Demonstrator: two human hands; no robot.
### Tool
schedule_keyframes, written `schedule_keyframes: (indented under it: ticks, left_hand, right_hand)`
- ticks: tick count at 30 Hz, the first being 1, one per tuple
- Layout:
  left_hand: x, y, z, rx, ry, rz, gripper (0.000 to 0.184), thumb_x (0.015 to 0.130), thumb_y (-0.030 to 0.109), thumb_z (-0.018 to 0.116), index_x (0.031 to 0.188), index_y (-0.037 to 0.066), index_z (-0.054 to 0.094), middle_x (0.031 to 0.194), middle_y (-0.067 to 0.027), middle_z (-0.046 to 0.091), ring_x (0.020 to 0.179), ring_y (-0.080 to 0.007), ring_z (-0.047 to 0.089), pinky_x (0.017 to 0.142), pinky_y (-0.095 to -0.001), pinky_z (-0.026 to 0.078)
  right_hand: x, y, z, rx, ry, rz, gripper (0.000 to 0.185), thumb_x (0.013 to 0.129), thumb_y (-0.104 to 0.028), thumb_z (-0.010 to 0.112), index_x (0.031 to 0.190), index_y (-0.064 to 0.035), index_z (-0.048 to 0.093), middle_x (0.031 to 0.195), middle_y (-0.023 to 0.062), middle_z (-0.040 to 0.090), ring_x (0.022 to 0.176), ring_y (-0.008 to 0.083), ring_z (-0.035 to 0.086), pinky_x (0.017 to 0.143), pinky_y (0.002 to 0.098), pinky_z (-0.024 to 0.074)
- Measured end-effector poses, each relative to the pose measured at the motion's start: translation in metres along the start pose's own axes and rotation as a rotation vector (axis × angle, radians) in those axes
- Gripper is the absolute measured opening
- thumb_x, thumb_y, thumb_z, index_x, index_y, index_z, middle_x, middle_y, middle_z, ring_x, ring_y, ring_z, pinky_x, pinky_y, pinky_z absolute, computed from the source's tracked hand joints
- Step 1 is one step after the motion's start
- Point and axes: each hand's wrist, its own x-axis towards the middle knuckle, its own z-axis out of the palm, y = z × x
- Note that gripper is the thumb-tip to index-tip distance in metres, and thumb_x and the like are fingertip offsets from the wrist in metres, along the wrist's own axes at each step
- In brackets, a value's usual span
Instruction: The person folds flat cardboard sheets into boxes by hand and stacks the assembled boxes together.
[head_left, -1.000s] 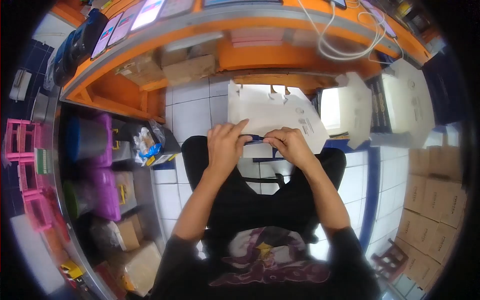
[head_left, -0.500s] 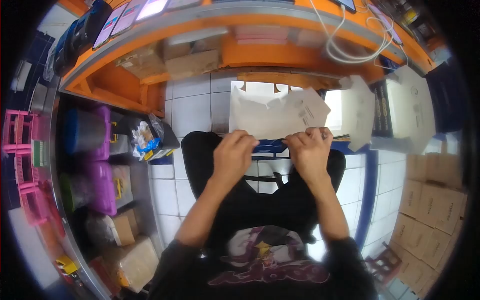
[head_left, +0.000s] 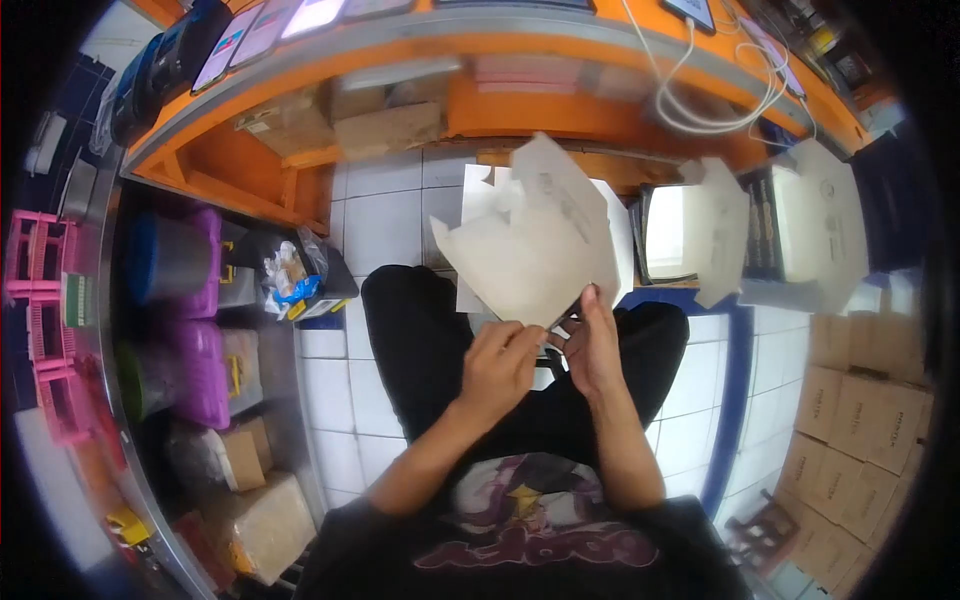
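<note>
A partly folded box, pale inside with cut flaps, tilts up in front of me above my lap. My left hand pinches its lower edge. My right hand grips the lower right corner, fingers curled at the edge. Behind it, another white cardboard sheet shows at the left and right sides, mostly covered. To the right stand open boxes: a pale-lidded one and a second one with dark printed sides.
An orange workbench with phones and a white charging cable runs across the front. At left, a metal-edged shelf holds purple bins and a black waste bin. Brown cartons are stacked at lower right.
The box has been lifted off the sheet below and turned, its flaps now pointing up and left. Both hands have moved down and closer together.
</note>
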Motion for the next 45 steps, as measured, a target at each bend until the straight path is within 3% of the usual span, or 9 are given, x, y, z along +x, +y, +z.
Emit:
schedule_keyframes:
  ticks: [4, 8, 12, 19, 27, 28, 30, 37, 45]
  left_hand:
    - [0.000, 0.005, -0.015, -0.125, -0.261, -0.139, 0.018, 0.089, 0.014, 0.075, 0.106, 0.008, 0.075, 0.096, -0.0104, 0.067, 0.086, -0.0305, 0.065, 0.075, -0.0378, 0.054]
    - [0.038, -0.021, -0.059, 0.152, 0.056, -0.254, 0.048, 0.084, 0.019, 0.081, 0.127, 0.002, 0.066, 0.115, -0.0168, 0.068, 0.105, -0.0343, 0.062, 0.094, -0.0411, 0.049]
    - [0.040, -0.064, -0.081, -0.788, -0.569, -0.608, 0.041, 0.093, 0.018, 0.076, 0.127, -0.003, 0.065, 0.104, -0.0101, 0.072, 0.092, -0.0177, 0.067, 0.081, -0.0296, 0.052]
    - [0.012, -0.021, -0.041, -1.542, -0.371, -0.901, 0.038, 0.096, 0.019, 0.071, 0.125, -0.003, 0.062, 0.106, -0.0088, 0.071, 0.092, -0.0157, 0.069, 0.077, -0.0298, 0.056]
    - [-0.021, -0.009, -0.024, -1.304, -0.413, -1.171, 0.044, 0.099, 0.024, 0.067, 0.131, -0.004, 0.058, 0.117, -0.0087, 0.069, 0.105, -0.0167, 0.067, 0.093, -0.0321, 0.053]
    - [-0.020, -0.018, -0.024, -1.165, -0.423, -1.152, 0.039, 0.100, 0.020, 0.064, 0.130, -0.004, 0.059, 0.116, -0.0086, 0.069, 0.102, -0.0156, 0.066, 0.092, -0.0315, 0.053]
    - [-0.018, -0.025, -0.026, -1.020, -0.414, -1.133, 0.034, 0.101, 0.017, 0.061, 0.130, -0.003, 0.060, 0.114, -0.0085, 0.069, 0.100, -0.0144, 0.066, 0.091, -0.0308, 0.053]
    - [0.004, 0.002, -0.025, -0.539, -0.516, -0.591, 0.039, 0.103, 0.025, 0.062, 0.131, -0.002, 0.058, 0.111, -0.0114, 0.062, 0.098, -0.0179, 0.064, 0.083, -0.0285, 0.052]
    - [0.002, 0.013, -0.039, 0.082, -0.335, 0.263, 0.062, 0.080, 0.015, 0.080, 0.138, 0.005, 0.060, 0.145, -0.0201, 0.053, 0.126, -0.0407, 0.059, 0.099, -0.0502, 0.052]
  right_hand:
    - [0.014, 0.024, -0.038, -0.204, 0.083, -0.077, 0.058, 0.094, -0.011, 0.068, 0.146, -0.0007, 0.044, 0.134, 0.0095, 0.057, 0.118, 0.0210, 0.058, 0.101, 0.0313, 0.0460]
    - [0.005, 0.001, -0.086, -0.337, 0.142, -0.265, 0.056, 0.089, -0.011, 0.060, 0.142, 0.0026, 0.048, 0.124, 0.0127, 0.064, 0.110, 0.0215, 0.063, 0.097, 0.0324, 0.0489]
    - [-0.011, -0.022, -0.105, -0.450, -0.086, -0.166, 0.071, 0.079, -0.018, 0.059, 0.145, 0.0045, 0.046, 0.127, 0.0180, 0.063, 0.111, 0.0259, 0.064, 0.095, 0.0340, 0.0518]
    - [-0.012, 0.013, -0.115, 0.210, -0.259, 0.304, 0.070, 0.081, -0.019, 0.061, 0.146, 0.0038, 0.044, 0.127, 0.0181, 0.063, 0.110, 0.0289, 0.065, 0.097, 0.0369, 0.0532]
    - [-0.004, 0.005, -0.106, -0.735, -0.108, -0.231, 0.047, 0.094, -0.027, 0.066, 0.133, -0.0016, 0.061, 0.114, 0.0110, 0.069, 0.097, 0.0224, 0.068, 0.088, 0.0339, 0.0549]
    - [-0.007, 0.001, -0.103, -0.740, -0.120, -0.226, 0.047, 0.094, -0.027, 0.066, 0.133, -0.0016, 0.061, 0.114, 0.0110, 0.069, 0.097, 0.0224, 0.068, 0.088, 0.0339, 0.0549]
    - [-0.025, -0.020, -0.079, -1.942, 0.374, -0.559, 0.034, 0.094, -0.032, 0.070, 0.111, -0.0024, 0.072, 0.098, 0.0116, 0.073, 0.084, 0.0239, 0.070, 0.075, 0.0340, 0.0557]
    - [-0.029, 0.033, -0.052, -0.739, -0.285, -0.152, 0.027, 0.098, -0.026, 0.071, 0.113, -0.0033, 0.069, 0.078, -0.0046, 0.063, 0.067, 0.0072, 0.056, 0.061, 0.0255, 0.0452]
    - [-0.032, 0.003, -0.012, -0.017, -0.160, -0.069, 0.022, 0.103, -0.021, 0.062, 0.119, -0.0055, 0.065, 0.106, 0.0026, 0.071, 0.090, 0.0095, 0.067, 0.076, 0.0250, 0.0524]
